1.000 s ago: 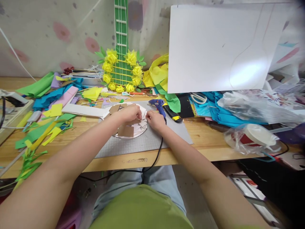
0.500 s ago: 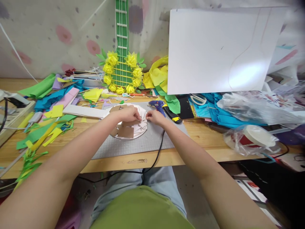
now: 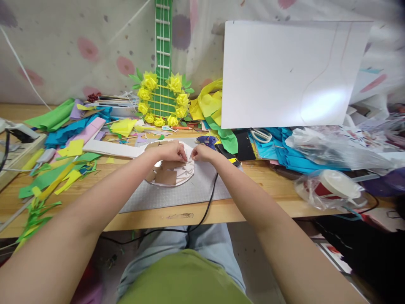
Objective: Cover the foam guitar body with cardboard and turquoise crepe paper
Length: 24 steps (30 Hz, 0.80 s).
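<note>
A white guitar-shaped cutout lies face down or up, I cannot tell which, its long white neck (image 3: 110,148) pointing left. Crinkled white paper (image 3: 186,172) is folded over the rim of its round body, and brown cardboard pieces (image 3: 166,177) show in the middle. My left hand (image 3: 172,152) reaches across the body, fingers pinched on the paper near the right rim. Close beside it, my right hand (image 3: 203,153) pinches the same paper at the edge; its fingertips are partly hidden. Just behind my right hand rests a blue glue gun (image 3: 207,140).
Under the cutout is a grey cutting mat (image 3: 202,190), crossed by a black cord (image 3: 211,202). A green guitar with yellow paper roses (image 3: 163,99) stands behind. Coloured paper scraps (image 3: 71,147) crowd the left; scissors (image 3: 261,135), a white board (image 3: 284,76) and a bagged cup (image 3: 330,188) are right.
My right hand has shifted slightly left, closer to my left hand, at the paper's edge. The camera view has tilted and moved a little. My left hand stays nearly in place.
</note>
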### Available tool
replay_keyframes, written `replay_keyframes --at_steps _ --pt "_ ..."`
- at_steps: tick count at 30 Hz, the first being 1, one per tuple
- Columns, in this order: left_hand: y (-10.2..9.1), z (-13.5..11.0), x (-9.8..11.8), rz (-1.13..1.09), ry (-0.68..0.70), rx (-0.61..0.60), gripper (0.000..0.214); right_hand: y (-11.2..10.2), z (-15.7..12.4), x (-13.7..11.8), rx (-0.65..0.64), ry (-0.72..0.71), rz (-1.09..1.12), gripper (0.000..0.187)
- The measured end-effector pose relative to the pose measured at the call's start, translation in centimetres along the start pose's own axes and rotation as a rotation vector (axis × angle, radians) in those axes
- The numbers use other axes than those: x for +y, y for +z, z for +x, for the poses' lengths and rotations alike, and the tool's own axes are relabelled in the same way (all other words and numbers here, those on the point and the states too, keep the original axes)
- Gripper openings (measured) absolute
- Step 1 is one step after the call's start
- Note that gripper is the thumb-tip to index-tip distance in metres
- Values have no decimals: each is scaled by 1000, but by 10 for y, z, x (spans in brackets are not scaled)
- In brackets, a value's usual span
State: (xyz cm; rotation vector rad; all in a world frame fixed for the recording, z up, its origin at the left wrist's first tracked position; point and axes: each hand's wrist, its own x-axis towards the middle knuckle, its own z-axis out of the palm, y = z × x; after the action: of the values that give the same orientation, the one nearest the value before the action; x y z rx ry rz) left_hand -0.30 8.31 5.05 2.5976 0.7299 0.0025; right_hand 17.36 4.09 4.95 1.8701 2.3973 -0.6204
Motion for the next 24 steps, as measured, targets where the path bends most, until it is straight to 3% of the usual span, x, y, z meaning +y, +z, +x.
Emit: replay_keyframes --at_steps 4,13,17,20,24 --pt "1 0 3 4 -51 7 20 1 2 0 0 13 -11 18" --pt "-10 6 23 3 -271 -102 21 29 -6 14 187 49 219 15" --pt "-13 9 24 18 -311 -144 22 29 -7 13 177 47 296 11" --pt "-12 9 23 30 -292 -155 21 30 -8 13 150 60 435 11" --pt "-9 8 18 105 -169 -116 19 37 -6 16 156 83 616 10"
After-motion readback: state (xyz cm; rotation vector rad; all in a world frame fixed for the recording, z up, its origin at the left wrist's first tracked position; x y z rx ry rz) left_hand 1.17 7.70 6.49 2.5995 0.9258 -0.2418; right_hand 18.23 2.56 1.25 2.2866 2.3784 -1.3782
